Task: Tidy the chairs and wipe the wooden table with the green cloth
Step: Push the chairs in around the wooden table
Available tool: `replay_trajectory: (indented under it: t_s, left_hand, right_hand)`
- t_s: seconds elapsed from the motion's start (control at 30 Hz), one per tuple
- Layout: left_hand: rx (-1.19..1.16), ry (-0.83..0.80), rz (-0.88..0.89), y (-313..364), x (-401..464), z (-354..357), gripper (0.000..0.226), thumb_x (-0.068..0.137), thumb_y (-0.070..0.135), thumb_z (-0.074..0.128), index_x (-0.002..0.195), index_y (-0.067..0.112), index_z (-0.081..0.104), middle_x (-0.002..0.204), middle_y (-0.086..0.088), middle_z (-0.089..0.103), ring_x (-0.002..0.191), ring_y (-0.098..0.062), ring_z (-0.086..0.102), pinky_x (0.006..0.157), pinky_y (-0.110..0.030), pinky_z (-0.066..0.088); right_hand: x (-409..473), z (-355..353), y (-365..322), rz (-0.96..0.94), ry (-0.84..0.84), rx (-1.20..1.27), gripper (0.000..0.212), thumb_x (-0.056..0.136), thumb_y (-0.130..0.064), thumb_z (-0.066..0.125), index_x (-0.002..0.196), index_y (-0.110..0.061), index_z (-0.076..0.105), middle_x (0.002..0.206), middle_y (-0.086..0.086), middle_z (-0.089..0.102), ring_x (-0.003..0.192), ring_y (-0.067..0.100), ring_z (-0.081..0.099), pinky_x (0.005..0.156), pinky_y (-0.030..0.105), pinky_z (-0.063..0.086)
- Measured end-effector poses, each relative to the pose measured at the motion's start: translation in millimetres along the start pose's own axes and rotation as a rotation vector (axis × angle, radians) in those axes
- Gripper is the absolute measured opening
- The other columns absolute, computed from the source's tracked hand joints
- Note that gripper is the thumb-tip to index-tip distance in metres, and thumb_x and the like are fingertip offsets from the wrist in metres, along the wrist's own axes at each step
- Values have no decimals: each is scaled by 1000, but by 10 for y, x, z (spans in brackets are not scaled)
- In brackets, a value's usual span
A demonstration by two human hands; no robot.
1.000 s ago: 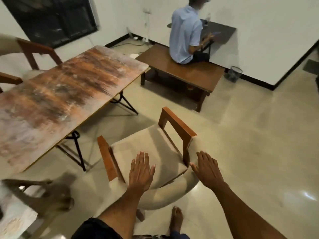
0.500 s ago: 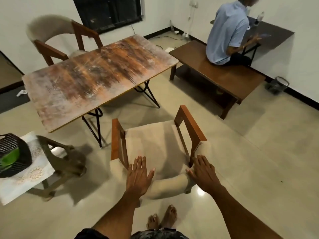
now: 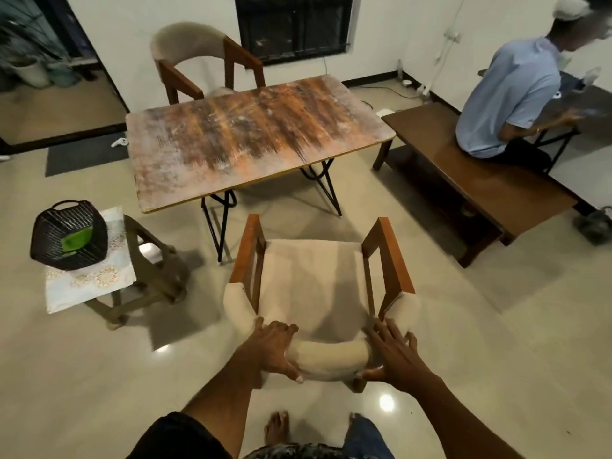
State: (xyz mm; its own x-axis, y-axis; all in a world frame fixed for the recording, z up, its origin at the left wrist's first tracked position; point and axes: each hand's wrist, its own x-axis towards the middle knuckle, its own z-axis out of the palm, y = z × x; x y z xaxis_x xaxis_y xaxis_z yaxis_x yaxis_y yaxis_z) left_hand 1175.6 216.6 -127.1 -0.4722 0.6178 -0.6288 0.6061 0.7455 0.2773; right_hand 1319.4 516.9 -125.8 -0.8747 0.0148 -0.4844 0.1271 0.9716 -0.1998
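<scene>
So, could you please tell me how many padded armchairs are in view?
2: the near armchair, gripped at its backrest by the left hand and right hand, and the far armchair behind the wooden table.

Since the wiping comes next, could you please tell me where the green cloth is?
The green cloth lies in the black basket on the stool, at the left, left of the table.

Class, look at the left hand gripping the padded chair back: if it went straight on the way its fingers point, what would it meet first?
Probably the chair's beige seat cushion just beyond the left hand; past it, the worn wooden table's near edge, though depth is unclear.
</scene>
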Motion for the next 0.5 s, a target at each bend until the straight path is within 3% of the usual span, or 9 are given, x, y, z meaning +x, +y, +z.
replay_trajectory:
  t_s: [0.07,0.17,0.3,0.4,0.5]
  left_hand:
    - [15,43,-39,75,-1,21,107,72,87,70,151,21,41,151,-5,52,142,-29,43,125,-57,15]
    - [28,50,-108,188,27,19,105,64,89,67,142,20,52,144,-5,58,136,-29,49,124,-56,17]
    - [21,89,-224,260,89,96,84,66,81,76,131,28,61,135,2,65,131,-24,54,124,-52,20]
    - [17,67,-316,414,146,86,79,68,78,77,127,27,63,131,2,68,127,-23,58,123,-50,22]
    - [31,66,-365,658,193,107,83,71,79,76,129,21,62,131,-1,68,124,-24,60,120,-50,26]
  right_hand:
    - [79,6,56,-16,-53,-49,105,80,-80,66,165,-38,20,177,4,1,163,33,-7,121,76,6]
    - [178,17,131,-26,-61,-107,88,83,-65,73,158,-38,35,176,7,9,163,36,-4,118,79,7]
    - [278,24,216,-106,-62,-246,83,75,-66,83,147,-35,55,163,13,45,160,45,18,107,91,19]
    - [330,-10,281,-147,-84,-275,78,89,-62,72,155,-32,43,164,11,38,161,42,11,113,85,8]
    - [315,-91,486,-201,-66,-287,75,91,-60,70,155,-30,45,162,12,41,160,44,15,113,85,8]
